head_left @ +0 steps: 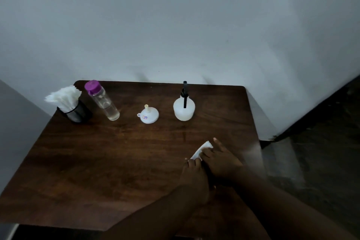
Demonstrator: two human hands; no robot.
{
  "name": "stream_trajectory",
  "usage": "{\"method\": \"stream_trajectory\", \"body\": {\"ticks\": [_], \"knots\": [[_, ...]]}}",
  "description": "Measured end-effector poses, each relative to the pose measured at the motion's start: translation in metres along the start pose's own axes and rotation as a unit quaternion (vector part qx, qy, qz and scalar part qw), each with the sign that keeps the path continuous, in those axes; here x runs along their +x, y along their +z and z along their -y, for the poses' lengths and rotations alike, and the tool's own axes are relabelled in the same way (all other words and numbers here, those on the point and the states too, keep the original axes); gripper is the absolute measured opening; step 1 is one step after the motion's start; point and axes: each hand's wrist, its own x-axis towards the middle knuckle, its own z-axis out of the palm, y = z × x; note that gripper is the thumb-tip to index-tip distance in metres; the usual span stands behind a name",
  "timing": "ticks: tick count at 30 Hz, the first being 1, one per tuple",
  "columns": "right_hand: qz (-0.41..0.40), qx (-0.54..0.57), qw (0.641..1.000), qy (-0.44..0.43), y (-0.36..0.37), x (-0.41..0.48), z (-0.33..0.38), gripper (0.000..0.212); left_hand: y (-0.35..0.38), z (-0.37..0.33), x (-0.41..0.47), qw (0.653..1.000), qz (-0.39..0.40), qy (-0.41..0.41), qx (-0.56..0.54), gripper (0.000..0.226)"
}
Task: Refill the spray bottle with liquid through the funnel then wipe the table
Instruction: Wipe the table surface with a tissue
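A white spray bottle with a black spray head stands at the back right of the brown wooden table. To its left a white funnel sits upside down, spout up. A clear bottle with a purple cap stands further left and holds a little clear liquid. A small white tissue lies on the table near its right edge. My left hand pinches its near end. My right hand holds its far part, forefinger stretched out beyond it.
A black holder stuffed with white tissues stands at the back left corner. A grey wall runs behind the table. Dark floor lies beyond the table's right edge.
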Motion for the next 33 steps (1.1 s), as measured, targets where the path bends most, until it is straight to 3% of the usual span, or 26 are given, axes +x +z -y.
{"method": "stream_trajectory", "body": {"ticks": [3, 8, 15, 20, 25, 33], "knots": [[0.017, 0.0, 0.999, 0.047, 0.003, -0.017, -0.008, 0.038, -0.004, -0.014, 0.008, 1.0, 0.0, 0.015, 0.01, 0.08], [0.068, 0.057, 0.988, 0.123, 0.007, -0.039, -0.008, 0.049, -0.004, -0.024, 0.011, 0.999, -0.009, 0.05, 0.009, 0.08], [-0.009, 0.069, 0.985, 0.158, 0.018, -0.05, 0.024, 0.05, -0.009, -0.003, -0.005, 0.991, -0.014, 0.121, 0.061, 0.08], [0.063, 0.092, 0.983, 0.143, -0.006, -0.042, 0.053, 0.054, -0.01, 0.025, -0.015, 0.974, -0.004, 0.183, 0.135, 0.083], [0.052, 0.116, 0.981, 0.147, -0.032, -0.027, 0.09, 0.056, -0.005, 0.067, -0.03, 0.961, -0.044, 0.216, 0.168, 0.084], [0.076, 0.172, 0.971, 0.148, -0.077, 0.023, 0.151, 0.06, -0.003, 0.145, -0.06, 0.951, -0.001, 0.226, 0.21, 0.085]]}}
